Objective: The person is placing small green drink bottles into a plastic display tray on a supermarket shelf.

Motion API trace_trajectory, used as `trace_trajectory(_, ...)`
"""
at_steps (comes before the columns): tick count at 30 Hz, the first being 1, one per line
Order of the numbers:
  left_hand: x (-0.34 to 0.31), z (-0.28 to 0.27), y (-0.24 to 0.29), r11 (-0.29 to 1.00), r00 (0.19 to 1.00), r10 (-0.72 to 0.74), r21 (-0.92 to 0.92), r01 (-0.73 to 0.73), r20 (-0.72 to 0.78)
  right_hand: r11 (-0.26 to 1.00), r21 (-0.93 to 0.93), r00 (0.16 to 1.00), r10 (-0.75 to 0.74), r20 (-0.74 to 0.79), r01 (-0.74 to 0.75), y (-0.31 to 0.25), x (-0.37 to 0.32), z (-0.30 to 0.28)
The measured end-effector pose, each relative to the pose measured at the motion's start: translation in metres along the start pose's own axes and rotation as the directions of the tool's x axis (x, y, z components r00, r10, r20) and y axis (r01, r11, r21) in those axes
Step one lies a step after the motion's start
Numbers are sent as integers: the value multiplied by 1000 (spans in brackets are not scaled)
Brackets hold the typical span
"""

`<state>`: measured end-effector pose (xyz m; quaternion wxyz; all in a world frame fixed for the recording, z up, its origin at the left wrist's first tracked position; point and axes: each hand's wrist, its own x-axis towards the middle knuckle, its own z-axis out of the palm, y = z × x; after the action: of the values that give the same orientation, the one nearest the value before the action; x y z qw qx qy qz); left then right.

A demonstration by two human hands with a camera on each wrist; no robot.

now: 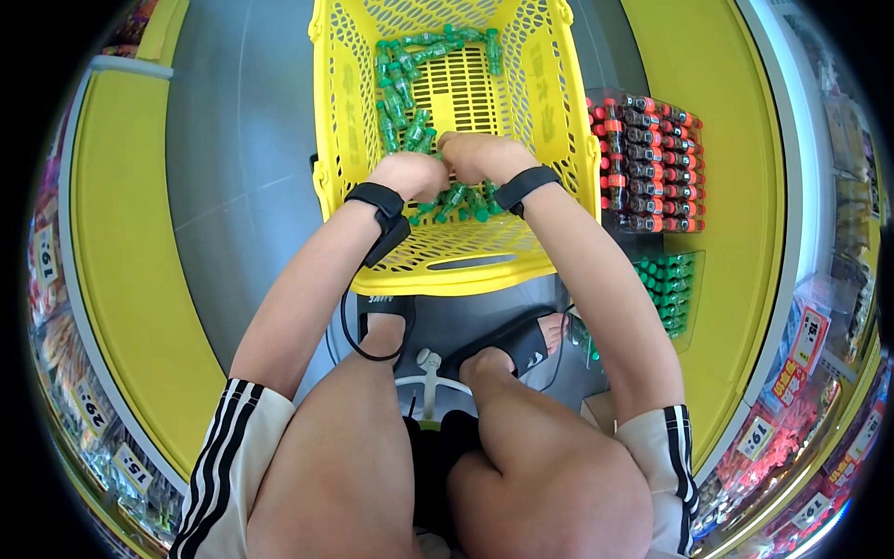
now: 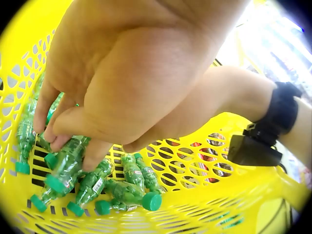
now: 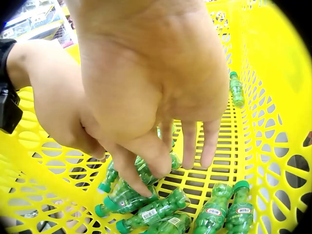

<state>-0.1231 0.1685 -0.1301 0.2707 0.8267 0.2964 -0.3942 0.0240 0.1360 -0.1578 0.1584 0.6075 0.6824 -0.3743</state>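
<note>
Small green-capped bottles (image 1: 396,107) lie in a yellow basket (image 1: 456,278). Low inside it, my left hand (image 1: 414,175) is beside my right hand (image 1: 484,156). In the left wrist view my left hand (image 2: 122,83) pinches a green bottle (image 2: 70,158) between fingers and thumb, cap tilted down. In the right wrist view my right hand (image 3: 156,83) has its thumb and index finger bent round a green bottle (image 3: 142,169), its other fingers pointing down. The hands partly cover the bottles they touch.
Right of the basket stand a pack of dark bottles with red caps (image 1: 652,166) and a tray of green bottles (image 1: 669,289). Shelves with price tags (image 1: 808,337) curve along both sides. The person's legs and sandals (image 1: 512,347) are below the basket.
</note>
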Motion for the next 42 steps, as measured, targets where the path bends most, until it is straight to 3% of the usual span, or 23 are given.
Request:
trace_trajectory(2,-8,-4,4,1000,1000,-11,-19,11,25,999,-38,1000,20,3,-20,9,5,3)
trace_trajectory(5,-5,-1,2,999,998,19,-30,-21,-55,995,-90,999,-47,6,47,12,6,3)
trace_trajectory(7,-4,-2,2,997,996,-1,-76,-6,-87,996,-39,986,88,139,-83,1,3,-6)
trace_trajectory(14,7,1,-1,997,993,0,-78,-9,-116,989,-37,979,149,139,-145,-17,-19,-23)
trace_trajectory(16,13,4,-4,1000,998,-17,-6,17,-53,982,-161,991,108,80,-94,-11,-24,-18)
trace_trajectory(22,5,-5,1,998,998,-55,-33,55,2,995,-99,998,-25,63,31,-9,-26,-11)
trace_trajectory(26,-7,-14,8,997,999,-41,-69,41,1,998,-59,999,-7,47,10,-18,-47,-16)
trace_trajectory(28,5,-10,4,995,995,-90,-49,91,36,969,-239,979,111,174,-68,-21,-40,-16)
trace_trajectory(29,10,-5,2,995,995,-90,-49,91,38,969,-238,978,111,175,-67,-21,-39,-16)
trace_trajectory(31,15,2,-4,998,994,-60,-28,58,-87,970,-237,989,79,122,-48,-16,-36,-12)
trace_trajectory(35,24,9,-6,997,989,-70,-29,67,-130,962,-273,991,45,124,-9,-7,-35,-11)
trace_trajectory(37,30,12,-8,1000,972,1,-11,-4,-236,941,-338,994,63,94,-28,-10,-48,-21)
trace_trajectory(41,26,3,3,1000,931,-5,16,11,-365,923,-383,990,89,110,-40,-13,-63,-30)
trace_trajectory(42,24,-1,5,999,923,10,32,2,-385,934,-355,997,62,42,-43,-10,-66,-28)
